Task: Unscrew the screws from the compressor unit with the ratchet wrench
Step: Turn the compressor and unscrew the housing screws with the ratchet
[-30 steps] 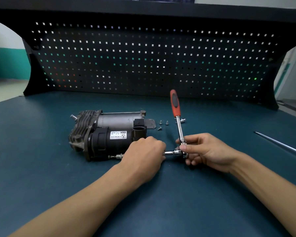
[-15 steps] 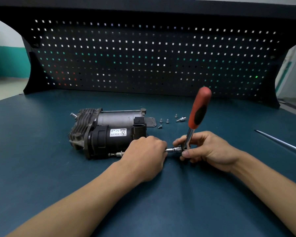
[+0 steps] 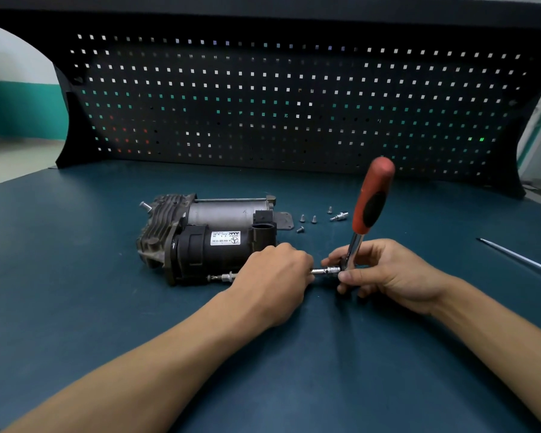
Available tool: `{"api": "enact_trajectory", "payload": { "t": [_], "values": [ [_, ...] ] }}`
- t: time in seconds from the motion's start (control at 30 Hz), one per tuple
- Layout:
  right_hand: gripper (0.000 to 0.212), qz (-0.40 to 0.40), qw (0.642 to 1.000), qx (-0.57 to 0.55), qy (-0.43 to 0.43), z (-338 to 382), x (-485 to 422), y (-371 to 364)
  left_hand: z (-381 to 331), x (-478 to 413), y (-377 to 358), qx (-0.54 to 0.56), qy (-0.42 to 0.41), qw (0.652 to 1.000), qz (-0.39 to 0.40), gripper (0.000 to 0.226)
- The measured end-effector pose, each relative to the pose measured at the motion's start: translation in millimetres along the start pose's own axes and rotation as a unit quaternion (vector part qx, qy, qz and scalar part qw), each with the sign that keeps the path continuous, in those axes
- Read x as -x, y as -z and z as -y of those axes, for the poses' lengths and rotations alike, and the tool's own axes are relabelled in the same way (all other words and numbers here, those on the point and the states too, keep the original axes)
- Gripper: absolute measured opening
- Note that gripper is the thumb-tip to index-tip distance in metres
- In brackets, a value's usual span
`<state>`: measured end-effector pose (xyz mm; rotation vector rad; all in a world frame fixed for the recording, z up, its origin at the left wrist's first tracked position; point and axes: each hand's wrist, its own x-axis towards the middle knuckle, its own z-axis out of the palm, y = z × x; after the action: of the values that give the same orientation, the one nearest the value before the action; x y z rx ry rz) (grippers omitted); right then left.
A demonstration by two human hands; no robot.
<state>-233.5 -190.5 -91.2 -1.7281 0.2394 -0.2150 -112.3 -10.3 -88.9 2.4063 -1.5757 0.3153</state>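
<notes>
The compressor unit (image 3: 213, 239), black motor and grey finned head, lies on its side on the blue bench. A long extension bar (image 3: 224, 277) runs along its front edge towards the right. My left hand (image 3: 275, 276) grips the middle of that bar, hiding it there. My right hand (image 3: 384, 270) pinches the ratchet wrench head (image 3: 341, 270) where the bar meets it. The wrench's red and black handle (image 3: 372, 195) stands nearly upright, leaning slightly right. Several loose screws (image 3: 306, 221) lie behind the unit's right end.
A small metal fitting (image 3: 339, 216) lies beside the screws. A thin metal rod (image 3: 519, 257) lies at the right of the bench. A black pegboard (image 3: 278, 101) closes off the back of the bench.
The wrench handle has swung from lying flat and pointing away from me to standing nearly upright. Both hands have stayed at the bar and the wrench head.
</notes>
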Motion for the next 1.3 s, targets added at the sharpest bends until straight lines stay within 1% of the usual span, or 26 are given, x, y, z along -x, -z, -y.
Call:
{"api": "enact_trajectory", "payload": {
  "t": [0.1,0.17,0.37,0.5,0.67,0.77,0.93,1.07,1.2,1.3],
  "values": [
    [0.040,-0.002,1.000,0.004,-0.005,0.2,-0.4,-1.3,0.3,-0.5,-0.3,0.003,0.002,1.000,-0.001,0.024],
    [0.045,-0.009,1.000,0.008,-0.006,0.6,-0.3,-2.4,0.7,-0.7,-0.8,0.003,0.002,1.000,0.000,0.025],
    [0.056,-0.060,0.998,0.018,-0.024,1.4,-4.5,-7.8,0.4,0.2,-1.5,0.004,-0.004,1.000,-0.003,0.024],
    [0.049,-0.074,0.997,0.014,-0.034,2.1,-5.2,-9.7,0.2,1.0,0.2,0.010,-0.006,1.000,-0.012,0.024],
    [0.050,-0.061,0.997,0.020,-0.045,4.5,-4.9,-9.3,0.2,1.9,0.9,0.006,-0.010,1.000,-0.014,0.024],
    [0.043,-0.050,0.996,0.033,-0.061,6.5,-4.7,-10.5,0.4,2.5,1.2,0.006,-0.011,1.000,-0.015,0.024],
    [0.035,-0.062,0.994,0.054,-0.069,5.4,-6.0,-10.0,1.0,2.4,3.8,0.014,-0.007,1.000,-0.016,0.023],
    [0.035,-0.054,0.994,0.060,-0.073,5.9,-5.5,-9.9,1.1,2.0,4.4,0.017,-0.004,1.000,-0.012,0.023],
    [0.042,-0.034,0.995,0.066,-0.063,7.9,-2.5,-10.3,1.0,2.3,3.4,0.012,-0.008,1.000,-0.002,0.023],
    [0.039,-0.033,0.997,0.064,-0.042,7.0,-0.4,-8.0,1.3,1.9,3.3,0.020,-0.016,1.000,0.015,0.022]
  ]
}}
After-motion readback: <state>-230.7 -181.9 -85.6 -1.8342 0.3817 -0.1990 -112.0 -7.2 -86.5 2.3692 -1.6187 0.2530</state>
